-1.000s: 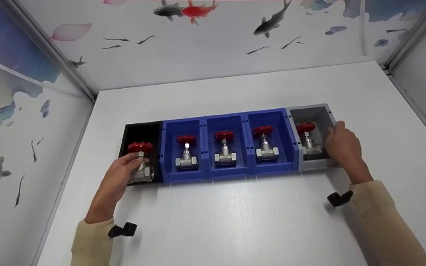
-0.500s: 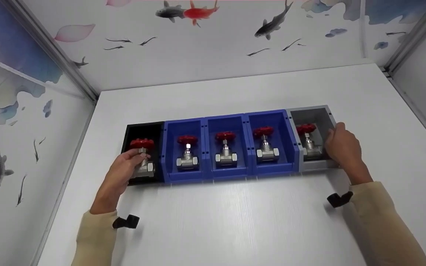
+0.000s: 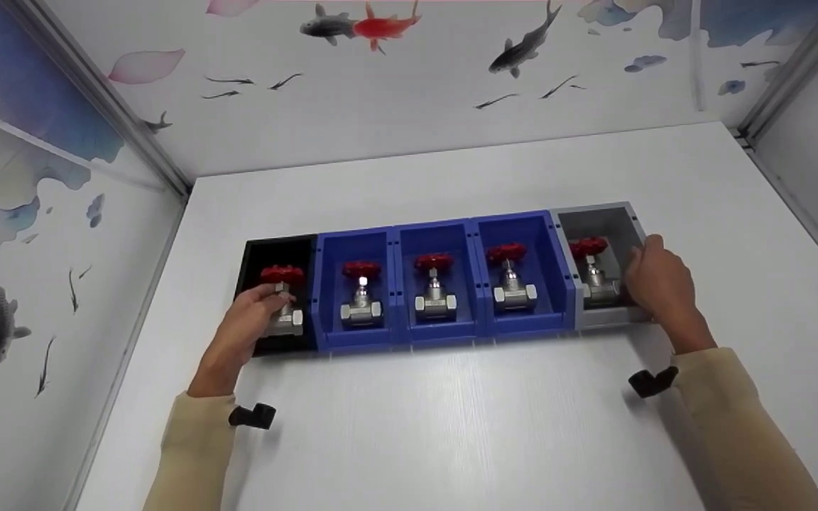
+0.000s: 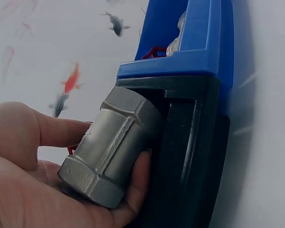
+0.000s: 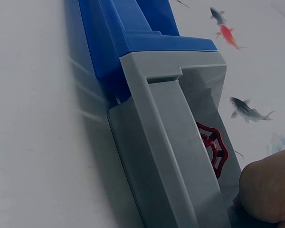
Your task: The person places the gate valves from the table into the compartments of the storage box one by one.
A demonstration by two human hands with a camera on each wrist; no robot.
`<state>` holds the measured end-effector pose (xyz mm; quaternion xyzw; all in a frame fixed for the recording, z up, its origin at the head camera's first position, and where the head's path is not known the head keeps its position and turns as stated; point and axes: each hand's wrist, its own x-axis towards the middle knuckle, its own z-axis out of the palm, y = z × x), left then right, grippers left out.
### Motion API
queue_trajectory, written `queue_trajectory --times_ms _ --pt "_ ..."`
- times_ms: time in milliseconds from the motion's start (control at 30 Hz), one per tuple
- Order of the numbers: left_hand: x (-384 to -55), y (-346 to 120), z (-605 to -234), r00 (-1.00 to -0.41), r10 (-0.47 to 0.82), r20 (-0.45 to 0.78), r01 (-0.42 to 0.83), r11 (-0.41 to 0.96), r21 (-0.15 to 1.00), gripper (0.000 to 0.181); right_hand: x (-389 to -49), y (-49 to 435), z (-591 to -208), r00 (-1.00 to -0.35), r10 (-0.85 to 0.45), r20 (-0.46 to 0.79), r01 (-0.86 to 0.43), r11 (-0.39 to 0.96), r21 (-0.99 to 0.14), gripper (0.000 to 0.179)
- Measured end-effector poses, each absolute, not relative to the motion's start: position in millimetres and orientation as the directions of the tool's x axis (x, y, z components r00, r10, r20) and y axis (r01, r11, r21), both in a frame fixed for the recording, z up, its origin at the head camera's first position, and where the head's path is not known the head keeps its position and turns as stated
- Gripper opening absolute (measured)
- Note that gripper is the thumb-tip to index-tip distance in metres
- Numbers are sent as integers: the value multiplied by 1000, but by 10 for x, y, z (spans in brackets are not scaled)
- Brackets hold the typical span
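My left hand (image 3: 247, 323) holds a gate valve (image 3: 285, 321) with a red handwheel (image 3: 282, 275) by its neck, at the black bin (image 3: 256, 257) on the row's left end. In the left wrist view the valve's steel body (image 4: 109, 142) lies tilted between thumb and fingers, near the black bin's front wall (image 4: 180, 137). My right hand (image 3: 664, 280) grips the right wall of the grey bin (image 3: 615, 227). Inside that bin stands another valve (image 3: 596, 287), whose red wheel (image 5: 213, 148) shows in the right wrist view; most of my right fingers are hidden there.
Between the end bins stand three blue bins (image 3: 434, 228) joined in a row, each with an upright valve (image 3: 435, 301) inside. The row rests on a white table (image 3: 451, 426). Panels with painted fish (image 3: 522, 46) rise behind and at the sides.
My left hand has shifted slightly right and up with the gate valve, further into the black bin. The right hand keeps its place on the grey bin.
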<state>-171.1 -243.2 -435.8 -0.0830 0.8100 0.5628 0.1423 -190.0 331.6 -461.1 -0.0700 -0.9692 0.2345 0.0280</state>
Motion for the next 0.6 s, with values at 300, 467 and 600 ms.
queue_trajectory --times_ms 300,467,600 --pt "-1772 -2409 -4459 -946 30 -323 -294 342 893 41 -1902 3325 -4633 -988 146 59 104 886 -451 38" --pt "-1800 -2416 -4507 -946 10 -324 -297 370 880 42 -1910 3318 -4622 -987 149 53 110 886 -450 38" --pt "-1815 -2410 -4508 -943 9 -333 -304 384 872 47 -1905 3319 -4624 -987 154 37 121 882 -455 39"
